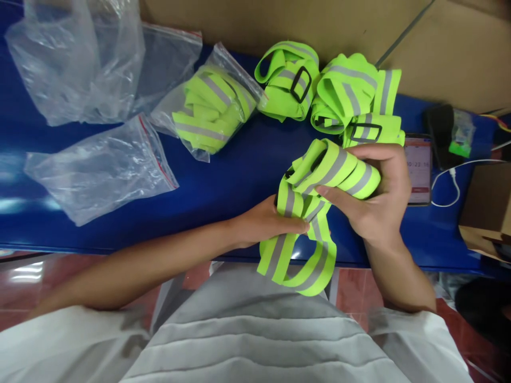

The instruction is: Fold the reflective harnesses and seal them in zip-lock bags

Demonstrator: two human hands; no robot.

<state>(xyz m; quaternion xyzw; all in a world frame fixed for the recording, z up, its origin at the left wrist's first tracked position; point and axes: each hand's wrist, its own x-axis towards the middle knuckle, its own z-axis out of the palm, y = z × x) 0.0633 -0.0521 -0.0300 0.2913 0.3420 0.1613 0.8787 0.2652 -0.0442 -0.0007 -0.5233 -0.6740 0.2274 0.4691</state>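
Note:
A neon-yellow reflective strap (331,165) with a grey stripe is partly folded into a bundle between my hands. My right hand (375,197) is closed around the folded part, thumb on top. Lower down, my left hand (271,221) pinches the same strap, and a loose loop hangs below it over the table's front edge. Just beyond, another rolled reflective strap (287,80) with a black buckle lies on the table, beside more bundled straps (347,88). One more bundle sits inside a clear zip bag (217,106) to the left.
Clear plastic bags (104,165) lie at the left of the blue table (223,186). A lit phone (418,170), a white cable (457,181) and a dark object (439,133) are at the right. Cardboard boxes (451,53) line the back; another cardboard box (485,202) stands far right.

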